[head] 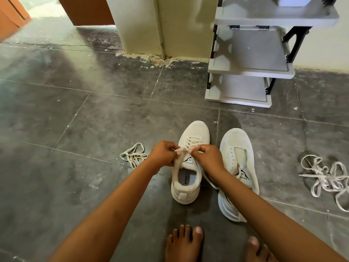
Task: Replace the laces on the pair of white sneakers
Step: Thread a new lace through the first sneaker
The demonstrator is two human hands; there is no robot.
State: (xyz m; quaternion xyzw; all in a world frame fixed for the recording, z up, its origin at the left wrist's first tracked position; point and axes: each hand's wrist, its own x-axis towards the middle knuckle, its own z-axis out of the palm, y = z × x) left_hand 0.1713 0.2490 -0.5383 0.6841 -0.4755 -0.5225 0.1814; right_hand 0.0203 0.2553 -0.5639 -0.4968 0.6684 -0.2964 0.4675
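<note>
Two white sneakers stand side by side on the dark tiled floor, toes pointing away from me. The left sneaker [190, 167] has a lace [188, 143] threaded through its eyelets. My left hand [163, 154] pinches one end of that lace above the tongue, and my right hand [206, 157] pinches the other end close beside it. The right sneaker [237, 148] has bare eyelets and an open tongue; my right forearm crosses its heel. One loose lace [134, 155] lies bunched on the floor left of the shoes. A larger tangle of laces [326, 178] lies at the far right.
A grey plastic shoe rack [249, 70] with several shelves stands against the wall beyond the sneakers. A cream wall corner [160, 31] with chipped paint rises behind. My bare feet [184, 242] rest on the floor at the bottom edge.
</note>
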